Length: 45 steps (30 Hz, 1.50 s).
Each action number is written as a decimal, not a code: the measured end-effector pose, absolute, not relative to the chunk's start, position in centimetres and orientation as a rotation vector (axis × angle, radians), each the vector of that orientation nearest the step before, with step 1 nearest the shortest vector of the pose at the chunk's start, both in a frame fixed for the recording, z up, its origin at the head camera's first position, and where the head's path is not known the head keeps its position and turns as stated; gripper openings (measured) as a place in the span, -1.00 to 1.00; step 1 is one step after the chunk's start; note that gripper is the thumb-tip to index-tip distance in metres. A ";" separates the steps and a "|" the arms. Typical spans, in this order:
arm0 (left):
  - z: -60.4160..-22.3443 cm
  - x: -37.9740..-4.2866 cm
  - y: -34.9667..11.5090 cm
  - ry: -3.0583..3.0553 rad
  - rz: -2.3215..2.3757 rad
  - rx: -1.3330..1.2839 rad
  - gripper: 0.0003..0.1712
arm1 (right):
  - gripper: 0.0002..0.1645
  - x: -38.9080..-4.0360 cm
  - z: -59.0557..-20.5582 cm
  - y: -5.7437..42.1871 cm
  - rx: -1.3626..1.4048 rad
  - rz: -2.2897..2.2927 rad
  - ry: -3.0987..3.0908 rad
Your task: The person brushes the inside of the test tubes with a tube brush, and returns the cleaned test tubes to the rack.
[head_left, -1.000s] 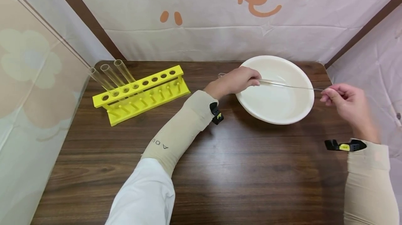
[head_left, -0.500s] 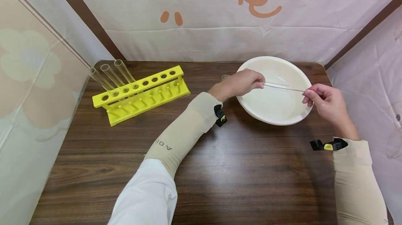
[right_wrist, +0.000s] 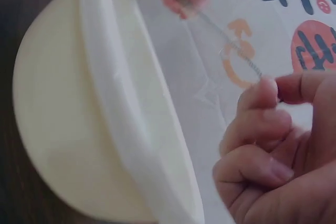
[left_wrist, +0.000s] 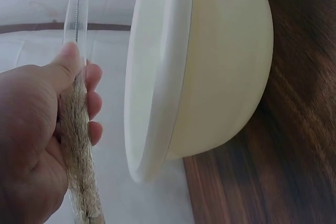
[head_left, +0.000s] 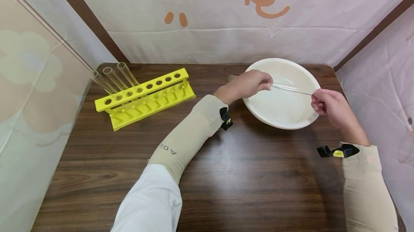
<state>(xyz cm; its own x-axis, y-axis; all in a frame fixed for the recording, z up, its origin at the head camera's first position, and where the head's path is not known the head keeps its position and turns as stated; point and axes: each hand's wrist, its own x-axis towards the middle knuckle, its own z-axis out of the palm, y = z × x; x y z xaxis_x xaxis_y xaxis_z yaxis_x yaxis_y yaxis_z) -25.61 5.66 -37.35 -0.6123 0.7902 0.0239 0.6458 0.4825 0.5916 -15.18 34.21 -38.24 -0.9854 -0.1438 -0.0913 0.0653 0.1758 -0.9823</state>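
Observation:
My left hand [head_left: 247,84] grips a clear glass test tube [left_wrist: 76,17], its thumb on one side and fingers curled round the other. Inside the tube sits a test tube brush, its tan bristles [left_wrist: 81,177] filling the stretch within and below the palm. The brush's twisted wire handle [right_wrist: 244,59] comes out of the tube's mouth. At its end, the thumb and forefinger of my right hand [head_left: 334,108] pinch the wire. Tube and wire lie nearly level over the white basin [head_left: 281,115]. The tube's rounded end [head_left: 231,78] shows beyond my left wrist.
On the table's left stands a yellow test tube rack [head_left: 145,109] with a row of holes and pegs. Three clear test tubes [head_left: 116,79] lean in its holes. A printed cloth [head_left: 207,41] hangs behind the dark wooden table [head_left: 252,189].
My right hand has moved left toward the tube, and less of the wire shows between the hands. The left hand has shifted slightly right with the tube. Over the last half second little differs.

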 end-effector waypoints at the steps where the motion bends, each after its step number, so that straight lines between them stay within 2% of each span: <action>1: -37.3 -25.6 5.7 2.476 0.829 1.228 -0.72 | -0.55 -15.2 -38.2 34.2 -0.090 -1.975 2.175; 6: -37.4 -25.8 5.6 2.459 0.842 1.255 -0.72 | -0.52 -15.4 -38.1 34.1 -0.190 -2.089 1.848; 22: -37.3 -25.7 5.4 2.383 0.901 1.261 -0.71 | -0.52 -15.4 -38.3 35.5 -0.352 -2.109 1.837; 30: -37.5 -26.1 4.1 2.464 0.865 1.188 -0.74 | -0.52 -14.6 -38.4 38.2 -0.389 -2.171 1.907; 34: -37.4 -26.2 4.0 2.435 0.861 1.238 -0.76 | -0.50 -14.0 -38.5 39.3 -0.412 -2.213 1.890; 45: -37.0 -26.2 3.5 2.448 0.869 1.227 -0.78 | -0.62 -13.9 -38.4 41.3 -0.422 -2.115 2.312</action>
<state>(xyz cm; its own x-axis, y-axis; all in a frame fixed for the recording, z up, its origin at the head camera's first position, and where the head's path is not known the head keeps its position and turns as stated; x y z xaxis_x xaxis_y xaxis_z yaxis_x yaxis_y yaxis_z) -26.20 3.47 -36.99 -0.6060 0.7950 0.0273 0.6343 0.4622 0.6197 -13.86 41.25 -38.37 -0.9642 -0.1816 0.1935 -0.2089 0.0696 -0.9755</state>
